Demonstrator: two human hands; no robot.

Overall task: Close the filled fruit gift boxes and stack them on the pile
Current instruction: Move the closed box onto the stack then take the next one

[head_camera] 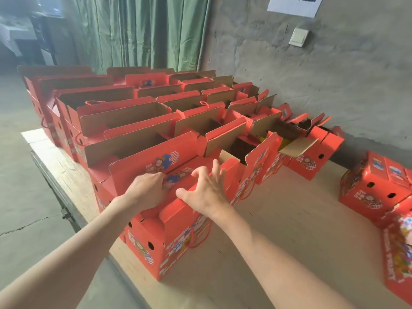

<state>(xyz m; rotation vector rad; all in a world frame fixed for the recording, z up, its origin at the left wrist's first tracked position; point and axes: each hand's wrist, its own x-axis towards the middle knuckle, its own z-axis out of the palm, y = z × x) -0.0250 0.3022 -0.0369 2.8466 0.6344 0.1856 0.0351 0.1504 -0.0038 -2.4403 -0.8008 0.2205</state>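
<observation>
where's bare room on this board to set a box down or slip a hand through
Widest patch: bare board right of the nearest box, up to the closed boxes at the right edge. A narrow strip runs along the left edge beside the open boxes. Those rows are crowded, flap against flap.

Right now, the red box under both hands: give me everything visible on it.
The box is red printed cardboard with colourful graphics. It has round holes in its near end and a red cord handle on its long side. It stands upright at the near left edge of the pale wooden table, against the row of open boxes behind it. Its top flaps are folded down, not fully shut. The left hand curls its fingers onto a top flap. The right hand rests spread on the top.
</observation>
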